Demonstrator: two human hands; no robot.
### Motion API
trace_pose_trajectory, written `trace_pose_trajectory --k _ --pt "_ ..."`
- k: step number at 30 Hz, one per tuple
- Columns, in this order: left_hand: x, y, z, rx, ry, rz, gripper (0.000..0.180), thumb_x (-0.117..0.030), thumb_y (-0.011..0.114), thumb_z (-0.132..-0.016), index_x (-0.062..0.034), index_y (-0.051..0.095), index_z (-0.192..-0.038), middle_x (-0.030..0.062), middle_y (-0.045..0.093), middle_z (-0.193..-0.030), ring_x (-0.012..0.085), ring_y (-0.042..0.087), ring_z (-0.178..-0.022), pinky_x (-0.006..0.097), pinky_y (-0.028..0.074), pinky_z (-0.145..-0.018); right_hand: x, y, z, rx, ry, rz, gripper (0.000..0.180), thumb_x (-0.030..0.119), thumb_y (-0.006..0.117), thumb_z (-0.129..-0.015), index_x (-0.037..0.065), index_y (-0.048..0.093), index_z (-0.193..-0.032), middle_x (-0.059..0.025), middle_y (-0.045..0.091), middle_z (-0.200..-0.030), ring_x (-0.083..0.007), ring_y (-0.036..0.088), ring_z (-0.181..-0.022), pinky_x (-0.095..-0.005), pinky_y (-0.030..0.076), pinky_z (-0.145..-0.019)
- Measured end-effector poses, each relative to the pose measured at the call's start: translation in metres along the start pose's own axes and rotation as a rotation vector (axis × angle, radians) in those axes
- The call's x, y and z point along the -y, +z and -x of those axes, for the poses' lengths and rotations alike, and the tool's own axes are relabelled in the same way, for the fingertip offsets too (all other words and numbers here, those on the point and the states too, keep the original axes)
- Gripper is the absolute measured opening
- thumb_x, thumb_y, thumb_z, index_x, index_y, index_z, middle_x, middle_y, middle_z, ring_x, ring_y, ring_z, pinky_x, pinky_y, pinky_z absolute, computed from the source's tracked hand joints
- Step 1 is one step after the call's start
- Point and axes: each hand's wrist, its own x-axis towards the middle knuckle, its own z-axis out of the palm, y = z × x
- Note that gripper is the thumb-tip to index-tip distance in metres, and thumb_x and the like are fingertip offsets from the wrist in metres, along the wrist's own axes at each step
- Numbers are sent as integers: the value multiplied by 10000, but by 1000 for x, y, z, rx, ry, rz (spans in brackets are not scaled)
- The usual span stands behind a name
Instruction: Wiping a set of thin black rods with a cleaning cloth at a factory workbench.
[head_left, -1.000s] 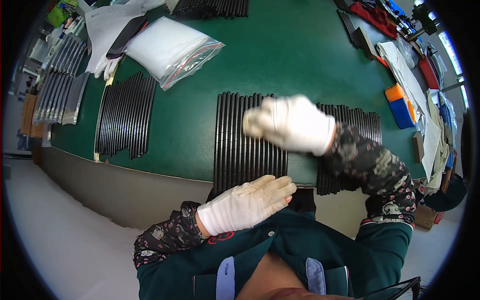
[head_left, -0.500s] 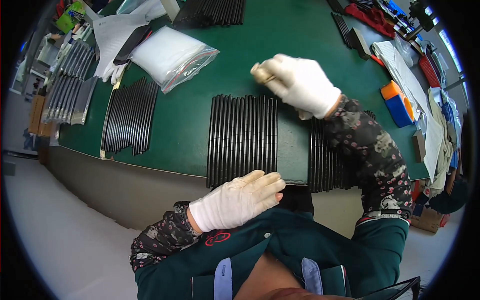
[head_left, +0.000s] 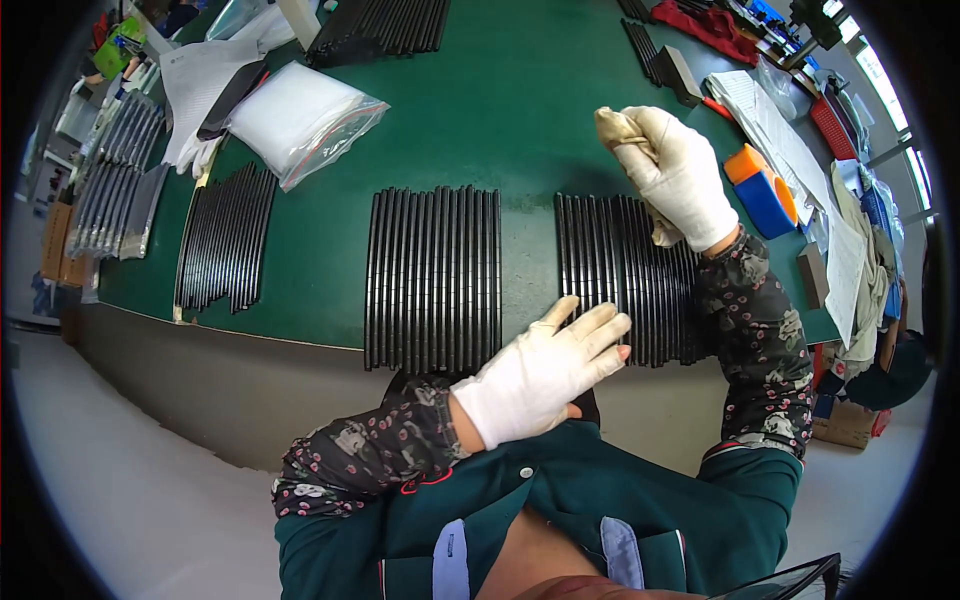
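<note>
Clock: read from the middle of the view, twelve at the table's far side.
Left hand [head_left: 542, 378]: between four and five o'clock, gloved, fingers spread, clenching nothing; the fingertips lie over the near ends of the right-hand rods [head_left: 593, 250], presumably to steady them, though how firmly it presses I cannot tell.
Right hand [head_left: 686, 185]: at two o'clock, gloved and curled around a crumpled beige cloth [head_left: 618, 127], which pokes out at both sides of the fist; bunching it likely gives a firm pad.
Right-hand rods: at three o'clock, black, side by side, partly hidden by hand and sleeve; near ends overhang the green table [head_left: 530, 140], probably for easy reach.
Middle rods [head_left: 433, 270]: close in at nine to ten, untouched, also overhanging; the strip between the batches seems to keep them apart.
Left rods [head_left: 228, 240]: farther out at nine to ten, in a row with uneven ends.
Plastic bag [head_left: 295, 110]: toward ten to eleven, apparently set aside beyond the rods.
</note>
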Motion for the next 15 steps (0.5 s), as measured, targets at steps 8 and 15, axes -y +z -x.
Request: trace_pose_trajectory --k 8,15 --pt "4 -4 23 -20 57 27 788 -329 795 -673 -81 481 -1351 108 404 -1441 283 361 -1372 512 338 -1086 21 -7 23 233 -29 -2 153 211 629 -892 88 636 -983 -107 635 -815 -298 659 -701 -375 541 -638" --pt "6 -5 22 94 -8 138 529 -179 628 -780 -63 553 -1291 110 475 -1356 287 417 -1313 448 341 -1096 43 28 44 536 -572 -57 89 201 612 -835 142 590 -898 -46 582 -767 -222 645 -688 -348 531 -532"
